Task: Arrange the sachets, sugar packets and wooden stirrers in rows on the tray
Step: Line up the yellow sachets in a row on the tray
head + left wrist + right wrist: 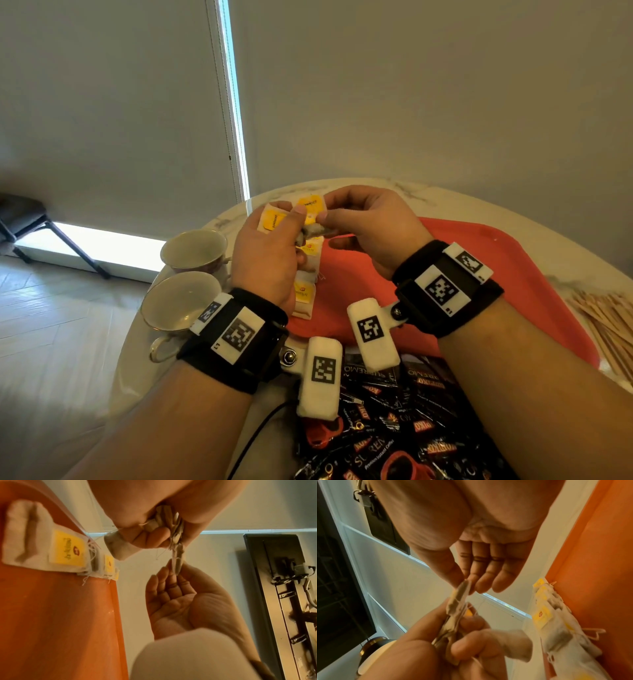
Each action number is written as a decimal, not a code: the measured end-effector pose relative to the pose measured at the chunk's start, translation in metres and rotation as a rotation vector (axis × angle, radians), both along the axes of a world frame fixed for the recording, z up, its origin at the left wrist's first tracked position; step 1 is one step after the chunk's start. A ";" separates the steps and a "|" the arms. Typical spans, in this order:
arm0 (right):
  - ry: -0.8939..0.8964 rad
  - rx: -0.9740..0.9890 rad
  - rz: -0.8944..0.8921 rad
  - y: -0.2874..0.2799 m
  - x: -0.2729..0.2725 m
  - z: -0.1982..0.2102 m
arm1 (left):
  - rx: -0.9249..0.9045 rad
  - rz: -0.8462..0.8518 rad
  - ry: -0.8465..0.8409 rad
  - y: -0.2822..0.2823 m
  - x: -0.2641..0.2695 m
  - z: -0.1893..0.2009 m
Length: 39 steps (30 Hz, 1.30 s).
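Above the left rim of the red tray, my left hand grips a bunch of tea bags with yellow tags. My right hand pinches one tea bag of that bunch between thumb and forefinger. The pinch shows edge-on in the left wrist view and the right wrist view. A row of overlapping tea bags lies along the tray's left edge, partly hidden by my left hand. That row also shows from both wrists.
Black instant-coffee sachets are heaped on the table in front of the tray. Wooden stirrers lie in a pile right of the tray. Two cups stand to its left. The round marble table ends close behind my hands.
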State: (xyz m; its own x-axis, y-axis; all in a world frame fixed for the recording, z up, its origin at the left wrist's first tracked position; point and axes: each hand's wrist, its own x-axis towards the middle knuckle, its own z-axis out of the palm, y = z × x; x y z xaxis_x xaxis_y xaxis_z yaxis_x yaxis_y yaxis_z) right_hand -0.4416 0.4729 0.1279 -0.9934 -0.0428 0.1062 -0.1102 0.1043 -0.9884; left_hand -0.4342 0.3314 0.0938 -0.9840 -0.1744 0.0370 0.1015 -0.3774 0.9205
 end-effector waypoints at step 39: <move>-0.410 0.006 -0.116 0.002 -0.003 -0.033 | 0.283 -0.013 -0.064 0.000 0.007 0.002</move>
